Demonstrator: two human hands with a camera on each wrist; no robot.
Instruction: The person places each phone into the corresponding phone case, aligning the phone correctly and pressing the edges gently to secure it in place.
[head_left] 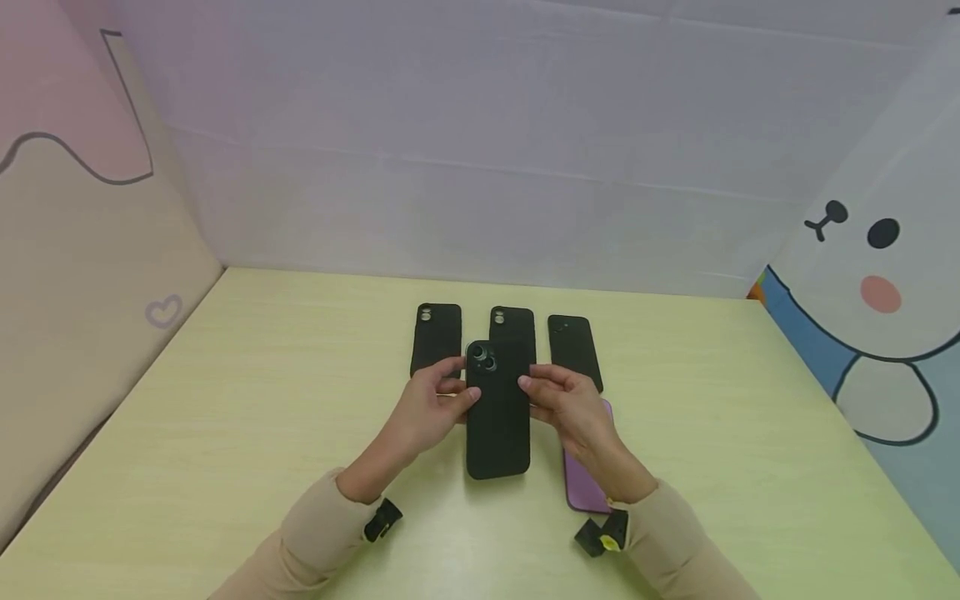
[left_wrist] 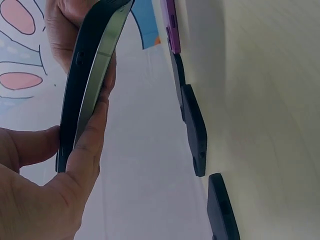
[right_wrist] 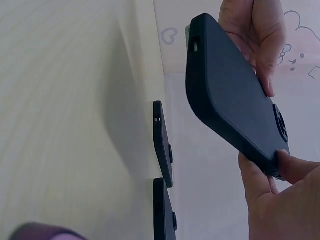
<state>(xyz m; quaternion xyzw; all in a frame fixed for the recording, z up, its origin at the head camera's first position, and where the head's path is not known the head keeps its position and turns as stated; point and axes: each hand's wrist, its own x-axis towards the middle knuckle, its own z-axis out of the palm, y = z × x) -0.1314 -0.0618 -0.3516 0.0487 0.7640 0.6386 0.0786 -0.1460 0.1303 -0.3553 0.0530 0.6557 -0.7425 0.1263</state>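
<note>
Both hands hold a black phone case with a phone in it, raised above the table with the camera end away from me. A pale green-silver side of the phone shows along the case edge in the left wrist view, so it sits at least partly out of the case there. My left hand pinches the left edge, thumb on the case back and fingers behind. On the opposite edge, my right hand pinches with its thumb on the back. The phone's screen is hidden in the head view.
Behind the hands lie two black phone cases, one on the left and one in the middle. A black phone-shaped item lies right of them. Under my right forearm is a purple phone-shaped item. Fabric walls border the pale table.
</note>
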